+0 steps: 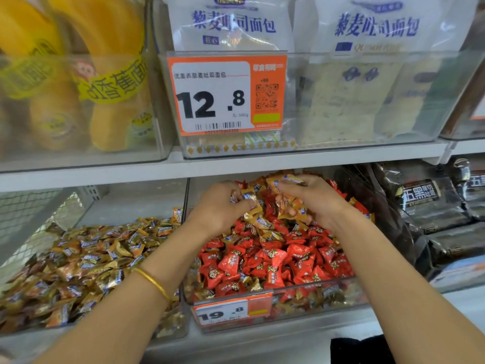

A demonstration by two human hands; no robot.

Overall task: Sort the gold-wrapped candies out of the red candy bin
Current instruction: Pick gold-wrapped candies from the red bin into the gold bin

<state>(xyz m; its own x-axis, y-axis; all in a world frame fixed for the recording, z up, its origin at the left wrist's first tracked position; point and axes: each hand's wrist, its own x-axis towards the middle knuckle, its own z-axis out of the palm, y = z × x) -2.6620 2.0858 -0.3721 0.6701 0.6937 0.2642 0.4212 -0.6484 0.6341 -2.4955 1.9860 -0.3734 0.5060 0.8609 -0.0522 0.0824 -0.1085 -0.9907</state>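
Gold-wrapped candies [249,199] fill both hands over the back of the red candy bin [328,291], at about 12 o'clock of its heap. The left hand [223,208] is curled round a small bunch of them, and the right hand [315,200] is curled round another, with one pinched at its fingertips. More gold pieces lie among the red candies [262,258] just below the hands, and others show through the clear front wall at 6 o'clock (so the sorting looks far from done).

Both handfuls look loose, so a crinkly wrapper could slip free and drop back into the red pile. A red piece could also ride along in a handful, since the two sorts are tangled where the fingers dig. The gold heap [91,258] at 9 o'clock is the likely place for them. A forearm crossing the low divider could drag red candies over with it.

The bin's orange price tag [231,311] reads 19.8. On the shelf above, at 12 o'clock, a larger price tag [225,95] reads 12.8, with 元/500g, a QR code and a barcode. The white bags [233,22] behind it read 藜麦吐司面包. Dark packs [420,195] at 3 o'clock show 五黑; the rest of their print is too blurred to read.
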